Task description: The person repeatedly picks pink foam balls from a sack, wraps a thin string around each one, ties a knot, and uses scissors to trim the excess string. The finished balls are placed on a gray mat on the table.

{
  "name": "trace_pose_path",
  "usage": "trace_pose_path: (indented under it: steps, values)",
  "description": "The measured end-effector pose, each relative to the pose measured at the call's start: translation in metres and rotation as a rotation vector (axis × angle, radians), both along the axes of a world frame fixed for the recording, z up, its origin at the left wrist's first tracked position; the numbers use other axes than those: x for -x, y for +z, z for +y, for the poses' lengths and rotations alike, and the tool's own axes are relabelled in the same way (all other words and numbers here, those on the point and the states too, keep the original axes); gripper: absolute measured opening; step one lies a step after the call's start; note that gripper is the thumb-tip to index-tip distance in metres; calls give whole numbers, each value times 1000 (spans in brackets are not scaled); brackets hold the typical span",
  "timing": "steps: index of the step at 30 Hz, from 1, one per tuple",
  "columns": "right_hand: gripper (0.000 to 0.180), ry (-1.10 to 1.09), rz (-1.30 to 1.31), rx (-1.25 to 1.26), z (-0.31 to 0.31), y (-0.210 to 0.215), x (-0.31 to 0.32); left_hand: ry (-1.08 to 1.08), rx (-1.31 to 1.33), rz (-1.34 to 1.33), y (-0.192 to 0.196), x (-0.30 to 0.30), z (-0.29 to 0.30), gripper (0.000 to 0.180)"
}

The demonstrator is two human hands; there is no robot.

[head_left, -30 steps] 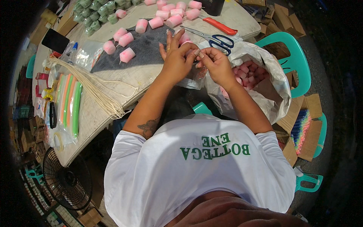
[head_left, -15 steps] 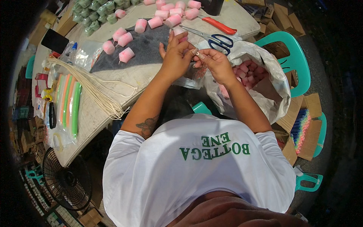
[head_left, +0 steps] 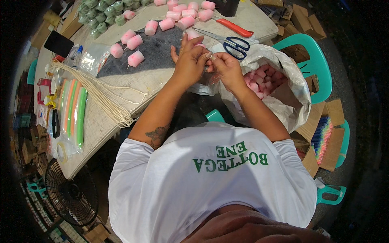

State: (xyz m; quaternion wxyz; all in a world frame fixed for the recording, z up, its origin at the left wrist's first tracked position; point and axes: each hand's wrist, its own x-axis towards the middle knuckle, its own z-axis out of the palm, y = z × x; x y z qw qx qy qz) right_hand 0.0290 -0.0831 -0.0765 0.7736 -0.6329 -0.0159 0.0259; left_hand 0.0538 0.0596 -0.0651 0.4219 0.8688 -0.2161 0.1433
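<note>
Over the table's near edge, my left hand [head_left: 189, 60] and my right hand [head_left: 227, 69] meet fingertip to fingertip. Both are closed in a pinch, while some outer fingers of my left hand stick out. Whatever lies between the fingertips is too small to make out. Just beyond my left fingers a pink candle [head_left: 193, 35] shows, partly hidden; whether I touch it I cannot tell. More pink candles [head_left: 135, 42] with short wicks lie on and behind a dark grey cloth [head_left: 158, 56]. Blue-handled scissors [head_left: 236, 47] rest beyond my right hand.
A white sack [head_left: 298, 81] of pink pieces [head_left: 265, 79] stands open at the right. Cream cords [head_left: 103, 95] hang over the table edge. A red-handled cutter [head_left: 234, 27], bagged green pieces [head_left: 97, 14], coloured tubes [head_left: 73, 111], a fan [head_left: 72, 192] and a teal chair [head_left: 322, 60] surround me.
My right hand has shifted slightly left and turned, its fingertips drawn closer to my left hand's. The left hand has hardly moved.
</note>
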Motion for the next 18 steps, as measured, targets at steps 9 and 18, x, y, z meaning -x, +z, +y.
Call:
trace_pose_path:
  steps: [9, 18]
  values:
    - [10, -77, -113, 249, -10, -4, 9, -71, -149, -159, 5, 8, 13, 25]
    - [13, -110, -220, 300, -18, -5, 10, -13, -219, -150, 1, 6, 9, 33]
